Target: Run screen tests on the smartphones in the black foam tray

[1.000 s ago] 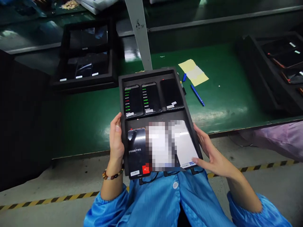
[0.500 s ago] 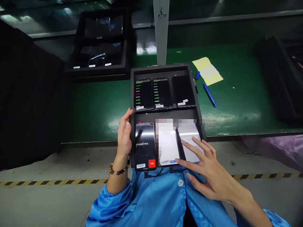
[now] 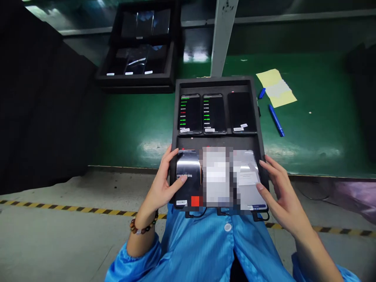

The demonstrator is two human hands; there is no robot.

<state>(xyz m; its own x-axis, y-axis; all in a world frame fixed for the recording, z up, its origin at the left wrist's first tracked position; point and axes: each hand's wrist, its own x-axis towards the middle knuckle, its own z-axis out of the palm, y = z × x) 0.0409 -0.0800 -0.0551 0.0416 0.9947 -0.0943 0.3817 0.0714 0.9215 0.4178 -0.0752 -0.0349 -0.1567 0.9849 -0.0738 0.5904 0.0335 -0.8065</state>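
Observation:
A black foam tray [image 3: 216, 141] rests partly over the bench edge, close to my body. In its front row lie a dark-screened phone [image 3: 188, 164] with a red block, a pixelated bright phone [image 3: 217, 178] and a white-screened phone [image 3: 249, 162]. My left hand [image 3: 164, 182] grips the tray's left side, its thumb over the dark screen. On the opposite side, my right hand [image 3: 279, 196] grips the tray, with its thumb at the white-screened phone's right edge. Black cable plugs [image 3: 260, 216] stick out from the front phones' lower ends.
Two phones [image 3: 190, 113] with lists of text and one black-screened phone [image 3: 242, 111] fill the tray's back row. A blue pen [image 3: 276, 120], its cap [image 3: 262, 93] and yellow paper [image 3: 277, 88] lie right. Another phone tray [image 3: 135, 80] stands back left, near a grey post [image 3: 222, 39].
My right hand has moved from over the front phones to the tray's right side. My left thumb has come over the dark screen. The whole view has shifted, with things appearing further right.

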